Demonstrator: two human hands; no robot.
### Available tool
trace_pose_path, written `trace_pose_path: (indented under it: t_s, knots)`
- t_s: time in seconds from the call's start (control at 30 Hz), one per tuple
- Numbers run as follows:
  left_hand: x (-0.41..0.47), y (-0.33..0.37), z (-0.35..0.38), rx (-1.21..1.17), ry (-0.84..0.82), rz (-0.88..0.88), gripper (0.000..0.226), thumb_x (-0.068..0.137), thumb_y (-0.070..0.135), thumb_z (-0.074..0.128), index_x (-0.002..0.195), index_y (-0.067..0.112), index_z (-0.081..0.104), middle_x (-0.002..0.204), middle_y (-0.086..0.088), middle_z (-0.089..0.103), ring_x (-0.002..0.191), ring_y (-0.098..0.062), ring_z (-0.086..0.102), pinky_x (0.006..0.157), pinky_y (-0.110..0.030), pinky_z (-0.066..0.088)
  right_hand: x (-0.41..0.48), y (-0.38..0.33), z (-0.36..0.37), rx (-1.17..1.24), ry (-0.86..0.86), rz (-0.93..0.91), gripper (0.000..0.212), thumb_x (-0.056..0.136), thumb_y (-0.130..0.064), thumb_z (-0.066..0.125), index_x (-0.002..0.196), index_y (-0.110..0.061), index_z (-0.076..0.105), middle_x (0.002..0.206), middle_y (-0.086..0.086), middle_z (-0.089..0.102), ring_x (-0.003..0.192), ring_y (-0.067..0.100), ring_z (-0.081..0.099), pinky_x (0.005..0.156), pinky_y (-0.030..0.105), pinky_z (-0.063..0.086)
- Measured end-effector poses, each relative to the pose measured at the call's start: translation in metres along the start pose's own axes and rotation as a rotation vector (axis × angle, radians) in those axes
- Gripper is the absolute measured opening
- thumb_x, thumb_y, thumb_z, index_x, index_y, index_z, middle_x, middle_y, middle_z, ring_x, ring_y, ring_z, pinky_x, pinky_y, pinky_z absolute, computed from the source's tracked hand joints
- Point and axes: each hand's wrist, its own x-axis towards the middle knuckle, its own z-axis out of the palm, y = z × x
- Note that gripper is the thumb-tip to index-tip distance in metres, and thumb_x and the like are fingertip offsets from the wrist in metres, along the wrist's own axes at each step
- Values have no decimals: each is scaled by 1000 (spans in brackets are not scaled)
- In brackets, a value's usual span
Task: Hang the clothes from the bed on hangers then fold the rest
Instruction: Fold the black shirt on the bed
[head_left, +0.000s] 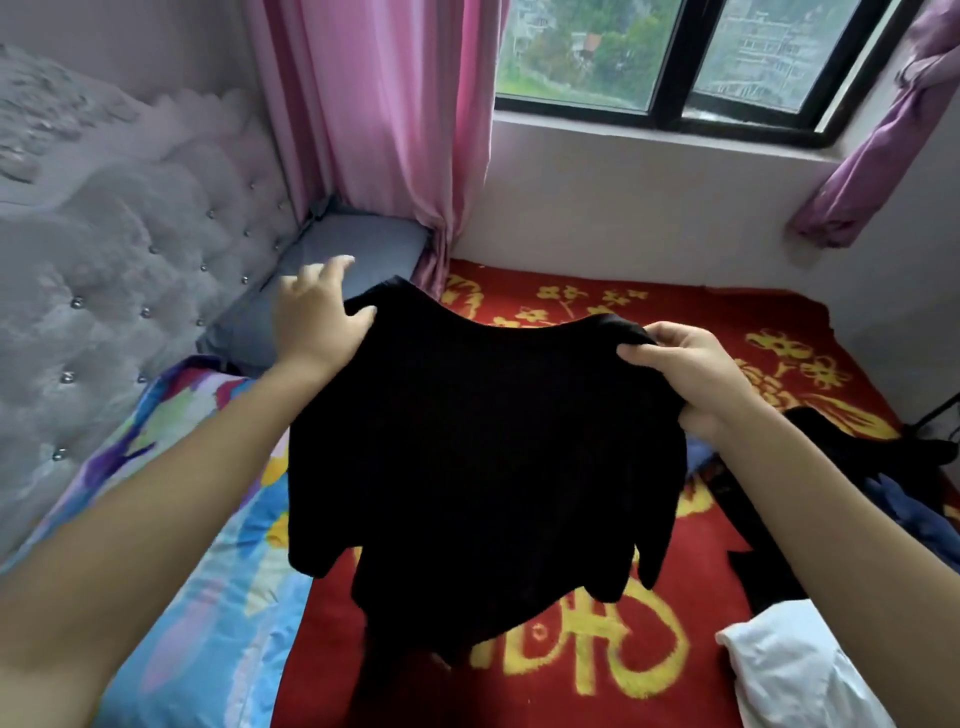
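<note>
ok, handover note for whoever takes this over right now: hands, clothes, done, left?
Left hand: pinches one top corner of the black garment.
Right hand: grips the other top corner; it hangs spread above the red blanket.
Lying at right: dark clothes, a blue piece, a white garment nearest.
Done: nothing hung or folded in view; no hanger seen.
Left: hang or fold this one, then the rest.

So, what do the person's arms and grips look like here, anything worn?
The left arm and right arm are bare up to the frame edge, with no sleeves in view. The left grip and right grip are bare hands: no gloves, rings, watch or bracelets visible.
</note>
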Motion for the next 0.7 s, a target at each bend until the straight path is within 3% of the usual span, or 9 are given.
trace_pose_path:
  t_s: [0.07,0.13,0.2,0.27,0.37,0.43,0.53,0.6,0.7]
  knots:
    - [-18,29,13,-141,-16,140,40,84,34,66,116,11,62,110,-7,63,106,-24,54,92,-33,41,2,-18,20,50,44,9,18,83,5,60,83,-12,58,66,3,65,51,10,64,44,18,48]
    - [-50,58,16,-396,-111,227,39,76,59,57,77,22,68,69,15,64,72,1,59,69,-13,41,2,-29,40,135,82,32,31,84,7,58,103,-16,53,79,3,58,57,11,59,42,17,46]
    - [-75,73,19,-498,-195,248,44,69,72,46,55,31,55,49,20,55,52,3,52,52,-10,34,1,-36,59,244,53,71,45,86,8,55,115,-26,47,82,4,54,58,11,53,39,15,43]
    - [-91,77,25,-479,-200,273,46,65,74,46,53,30,47,48,20,52,50,4,49,51,-12,35,-2,-41,76,262,0,110,39,88,7,53,117,-19,55,78,5,55,58,12,52,39,14,44]
    - [-95,74,31,-361,-118,219,52,60,77,51,57,27,40,49,11,47,53,-3,50,49,-18,33,-11,-45,93,153,-114,91,11,89,0,58,92,-7,65,74,6,60,63,14,58,56,21,54]
    - [-90,71,32,-260,-27,174,49,71,65,60,61,23,38,60,6,51,59,-13,54,51,-25,25,-16,-46,96,47,-206,34,14,89,-5,58,79,-13,63,75,4,63,70,14,61,70,24,50]
    - [-78,65,23,-259,28,131,42,85,25,65,58,20,32,66,-4,43,71,-35,50,57,-28,16,-19,-49,91,-32,-277,-31,20,88,-2,51,79,-16,63,77,2,65,76,14,63,75,24,47]
    - [-69,62,9,-353,-80,186,30,83,11,66,60,9,45,74,-10,47,73,-28,50,61,-26,25,-19,-47,79,-113,-292,-72,23,86,1,51,85,-18,63,80,1,68,80,15,64,78,26,47]
    - [-53,65,-24,-510,-482,243,19,78,9,63,65,-3,56,65,-6,50,62,-12,46,58,-25,33,-19,-28,55,-207,-327,-96,31,83,2,62,107,-19,61,93,6,68,84,15,63,77,23,49]
